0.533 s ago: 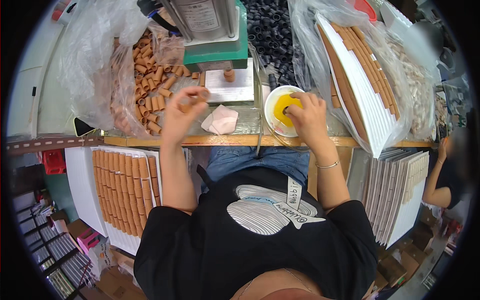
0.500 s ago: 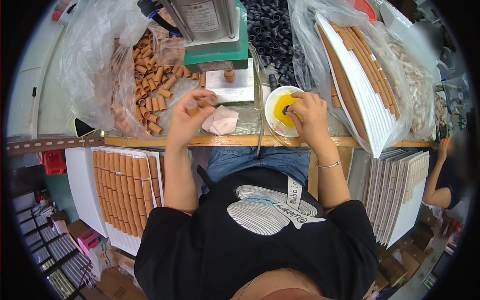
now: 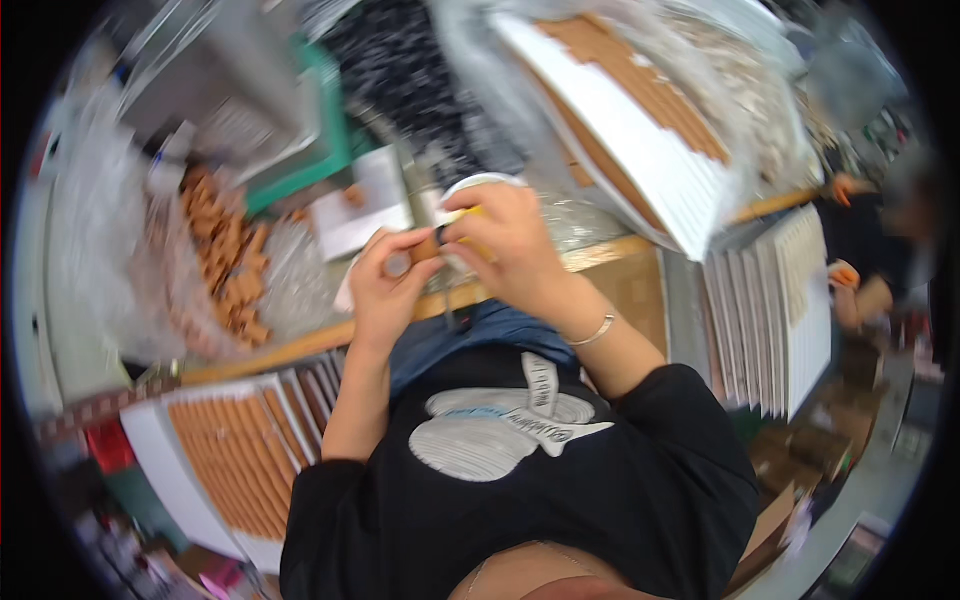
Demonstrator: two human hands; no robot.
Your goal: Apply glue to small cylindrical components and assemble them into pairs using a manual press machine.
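My left hand [image 3: 383, 290] pinches a short brown tube [image 3: 425, 248] above the table's front edge. The pale round end of what looks like a second tube [image 3: 398, 264] shows lower between the same fingers. From the right, my right hand [image 3: 515, 245] holds a small black ring-shaped fitting [image 3: 440, 235] at the brown tube's end; whether it sits inside the tube cannot be made out. Partly behind my right hand is a white bowl [image 3: 487, 180] with yellow liquid.
A press with a green base [image 3: 335, 130] stands at the back left, a brown piece on its pale plate [image 3: 375, 205]. Loose brown tubes [image 3: 235, 265] lie left, black fittings [image 3: 400, 85] behind. White ribbed trays [image 3: 610, 120] flank the bench. Another person [image 3: 860, 250] works far right.
My right hand has lifted the black fitting from the bowl and moved left to the brown tube in my left hand. The whole view has turned and blurred.
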